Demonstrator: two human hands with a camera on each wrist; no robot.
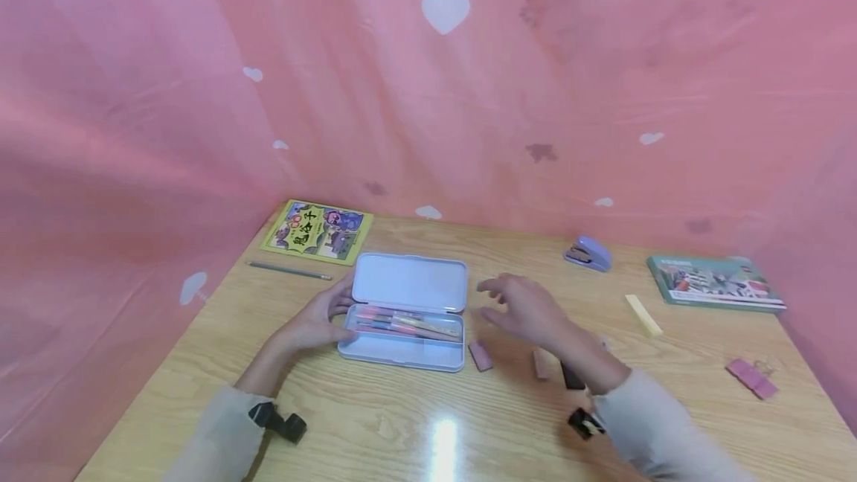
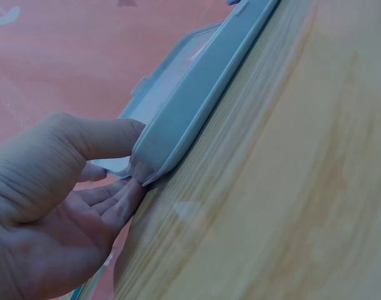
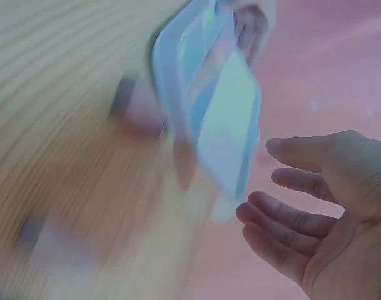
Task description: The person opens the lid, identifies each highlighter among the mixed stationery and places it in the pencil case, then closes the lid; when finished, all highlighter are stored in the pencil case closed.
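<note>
A light blue pencil case [image 1: 395, 350] lies on the wooden table with its lid [image 1: 410, 281] swung back. Several pens [image 1: 405, 324] rest in its rear compartment; the front compartment holds none. My left hand [image 1: 315, 322] grips the case's left end. In the left wrist view the thumb [image 2: 115, 137] presses against the case wall, and the other fingers lie at its end. To the right of the case, my right hand [image 1: 525, 307] is raised with loosely bent fingers and nothing in them. Small pinkish blocks [image 1: 480, 356] lie near it, blurred in the right wrist view.
A yellow book [image 1: 318, 233] and a pencil [image 1: 288, 270] lie at the back left. Toward the right are a purple stapler [image 1: 589, 254], a pale yellow strip [image 1: 644, 315], a green box [image 1: 716, 285] and a pink clip [image 1: 752, 378]. A black object [image 1: 572, 376] is partly under the right forearm.
</note>
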